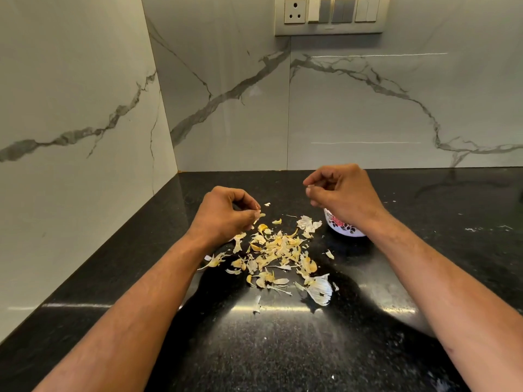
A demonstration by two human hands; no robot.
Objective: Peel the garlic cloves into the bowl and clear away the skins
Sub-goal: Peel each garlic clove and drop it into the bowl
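Head view of a polished black speckled stone countertop (283, 349) set in a corner of white, grey-veined marble-pattern wall panels (368, 108).

Left hand (226, 215), centre-left of the frame: raised a little above the counter, fingers curled inward, thumb and fingertips pressed together on a small pale scrap of garlic skin (257, 211). The scrap is too small to tell whether any clove is attached.

Right hand (339, 193), centre-right and slightly higher in the frame: fingers curled, thumb meeting the forefinger near its tip. Something small and pale shows at the pinch, but what it is cannot be made out.

Small white ceramic bowl with a red-and-dark flower print (343, 226): stands on the counter directly beneath the right hand and wrist, which cover most of it; its contents are hidden.

Scattered heap of papery white and yellowish garlic skins (276, 250): lies on the counter at frame centre, between the two forearms and just left of the bowl. A larger white, fan-shaped piece of outer husk (319, 290) sits at the lower right edge of the heap; a few stray flakes lie apart from it towards the lower centre.

Beige wall plate with one socket and several rocker switches (331, 14): top of the frame, right of centre.
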